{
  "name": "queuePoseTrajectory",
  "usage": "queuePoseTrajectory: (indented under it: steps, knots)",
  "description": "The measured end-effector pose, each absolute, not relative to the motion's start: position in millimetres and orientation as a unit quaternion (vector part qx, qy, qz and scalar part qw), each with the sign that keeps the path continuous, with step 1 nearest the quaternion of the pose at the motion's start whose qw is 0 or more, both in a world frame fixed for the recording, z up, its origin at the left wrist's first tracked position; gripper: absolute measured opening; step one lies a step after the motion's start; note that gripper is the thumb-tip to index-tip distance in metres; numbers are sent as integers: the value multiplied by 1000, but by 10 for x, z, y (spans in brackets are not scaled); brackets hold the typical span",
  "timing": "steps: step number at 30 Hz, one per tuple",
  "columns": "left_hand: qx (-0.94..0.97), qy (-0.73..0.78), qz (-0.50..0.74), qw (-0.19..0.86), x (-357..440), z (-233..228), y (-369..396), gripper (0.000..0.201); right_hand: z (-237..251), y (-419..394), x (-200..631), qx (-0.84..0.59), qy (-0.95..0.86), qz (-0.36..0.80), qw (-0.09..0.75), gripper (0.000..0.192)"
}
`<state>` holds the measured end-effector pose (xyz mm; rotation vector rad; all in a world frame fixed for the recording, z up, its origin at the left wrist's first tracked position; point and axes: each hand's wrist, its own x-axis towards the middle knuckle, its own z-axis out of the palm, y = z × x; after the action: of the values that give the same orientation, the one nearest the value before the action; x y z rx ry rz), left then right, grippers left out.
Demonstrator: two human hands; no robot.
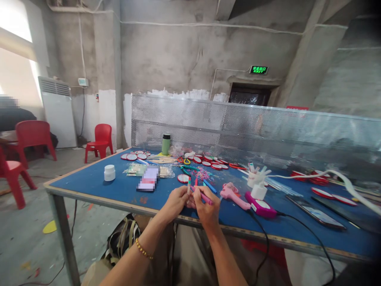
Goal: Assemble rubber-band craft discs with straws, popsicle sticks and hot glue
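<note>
My right hand is closed round a pink marker pen, which it holds like a writing tool. Close beside it, my left hand pinches a small pale strip with a coloured end, standing upright. The pen's tip is near the strip; whether they touch I cannot tell. Just beyond my fingers lie a blue marker and a red-rimmed round disc. Teal-handled pliers rest behind them, with a heap of small coloured bands alongside.
To the right are a pink glue gun, a purple box with a black cable, a white bottle and a phone. Leftward stand a white jar and another phone. A perforated metal screen edges the table's back.
</note>
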<state>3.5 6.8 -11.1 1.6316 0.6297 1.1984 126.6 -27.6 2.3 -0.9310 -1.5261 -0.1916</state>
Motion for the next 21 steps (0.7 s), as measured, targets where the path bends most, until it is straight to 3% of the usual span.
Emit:
queuePoseTrajectory:
  steps: [21]
  knots:
    - [686,293,494,447,21,-111,75,40,21,-254,1262,-408,-671,-64,616,20]
